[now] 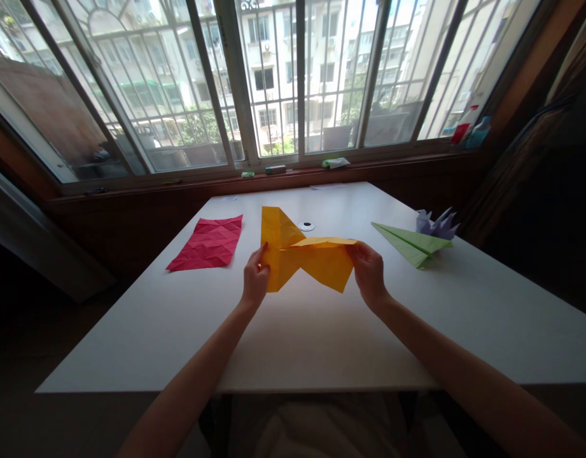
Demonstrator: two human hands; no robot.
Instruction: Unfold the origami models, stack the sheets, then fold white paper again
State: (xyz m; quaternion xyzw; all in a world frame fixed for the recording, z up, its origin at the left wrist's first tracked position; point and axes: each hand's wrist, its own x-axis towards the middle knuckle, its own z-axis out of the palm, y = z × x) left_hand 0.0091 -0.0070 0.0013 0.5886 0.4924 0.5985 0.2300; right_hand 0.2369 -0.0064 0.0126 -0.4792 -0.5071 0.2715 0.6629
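Observation:
Held up over the table is a sheet of yellow-orange origami paper (321,264), partly folded, with creases and a raised flap along its right half. My left hand (256,278) pinches its left edge, thumb in front. At the right end, my right hand (369,270) grips the paper where the flap and the lower layer meet; some of its fingers are hidden behind the sheet. A small white disc with a black centre (306,226) lies on the table just beyond the paper.
The white table (312,350) carries a creased red paper sheet (207,243) at left. A green paper plane (411,243) and a purple folded paper piece (437,224) lie at right. Small items, including a green-and-white packet (336,163), sit on the windowsill.

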